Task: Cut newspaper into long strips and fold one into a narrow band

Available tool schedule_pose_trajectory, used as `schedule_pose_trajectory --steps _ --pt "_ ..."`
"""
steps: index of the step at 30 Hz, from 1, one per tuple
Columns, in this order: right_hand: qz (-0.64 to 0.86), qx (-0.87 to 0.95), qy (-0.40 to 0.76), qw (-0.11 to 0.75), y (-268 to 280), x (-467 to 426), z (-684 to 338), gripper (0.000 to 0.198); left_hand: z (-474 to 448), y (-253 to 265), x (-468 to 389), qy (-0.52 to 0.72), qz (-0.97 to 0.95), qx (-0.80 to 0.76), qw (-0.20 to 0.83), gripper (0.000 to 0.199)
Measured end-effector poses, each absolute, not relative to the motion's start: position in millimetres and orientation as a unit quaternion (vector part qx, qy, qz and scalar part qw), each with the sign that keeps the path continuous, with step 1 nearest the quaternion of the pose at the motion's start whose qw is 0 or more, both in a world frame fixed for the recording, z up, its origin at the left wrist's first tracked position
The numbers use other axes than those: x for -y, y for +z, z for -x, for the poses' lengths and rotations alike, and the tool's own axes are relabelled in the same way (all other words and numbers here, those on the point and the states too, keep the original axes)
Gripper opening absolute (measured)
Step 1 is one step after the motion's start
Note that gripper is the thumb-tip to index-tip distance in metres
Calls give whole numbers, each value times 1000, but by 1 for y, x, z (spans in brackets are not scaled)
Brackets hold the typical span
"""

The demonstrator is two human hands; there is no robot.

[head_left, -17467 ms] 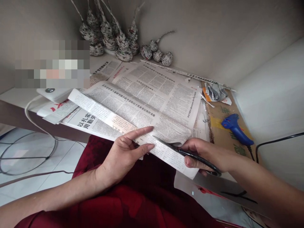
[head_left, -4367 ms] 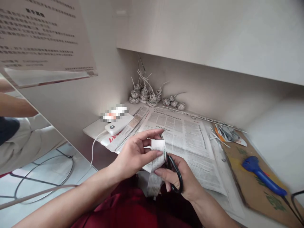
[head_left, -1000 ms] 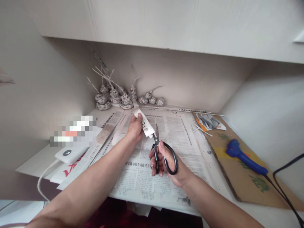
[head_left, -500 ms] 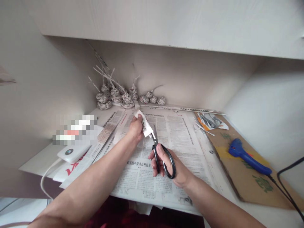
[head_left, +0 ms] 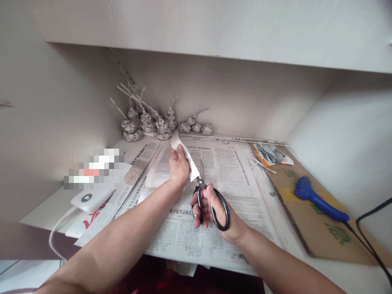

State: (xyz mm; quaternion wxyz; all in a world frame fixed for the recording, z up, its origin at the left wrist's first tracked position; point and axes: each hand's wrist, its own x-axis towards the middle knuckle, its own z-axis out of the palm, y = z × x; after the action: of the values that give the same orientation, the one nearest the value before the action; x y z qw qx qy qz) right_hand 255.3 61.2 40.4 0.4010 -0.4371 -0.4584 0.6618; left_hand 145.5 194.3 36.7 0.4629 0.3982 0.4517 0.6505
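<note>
Closed around a folded strip of printed paper [head_left: 193,168], my left hand [head_left: 179,165] keeps it above the middle of the spread newspaper [head_left: 220,179]. My right hand [head_left: 214,210] grips black-handled scissors [head_left: 225,212], thumb in one loop and fingers in the other. The scissors' blades are parted at the strip's near end; one blade lies behind or along the paper, the other stands to its right. Whether the blades touch the paper I cannot tell.
Several woven paper gourds [head_left: 162,128] stand at the back left, with small woven balls [head_left: 207,129] beside them. On the right, a blue glue gun [head_left: 321,200] and a plastic packet [head_left: 272,155] lie on cardboard [head_left: 306,228]. A white corded device [head_left: 92,199] sits at left.
The paper strip has turned steeper and narrower in my left hand, which has rotated with its back more toward me. The scissors have opened a little wider.
</note>
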Motion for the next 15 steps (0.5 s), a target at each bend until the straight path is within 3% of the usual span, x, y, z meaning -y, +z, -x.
schedule_pose_trajectory --steps 4,15 --pt "436 452 661 411 38 -61 -254 81 -147 43 -191 669 -396 -474 413 20" --pt "451 414 676 410 38 -56 -253 70 -146 46 -192 653 -400 -500 405 20"
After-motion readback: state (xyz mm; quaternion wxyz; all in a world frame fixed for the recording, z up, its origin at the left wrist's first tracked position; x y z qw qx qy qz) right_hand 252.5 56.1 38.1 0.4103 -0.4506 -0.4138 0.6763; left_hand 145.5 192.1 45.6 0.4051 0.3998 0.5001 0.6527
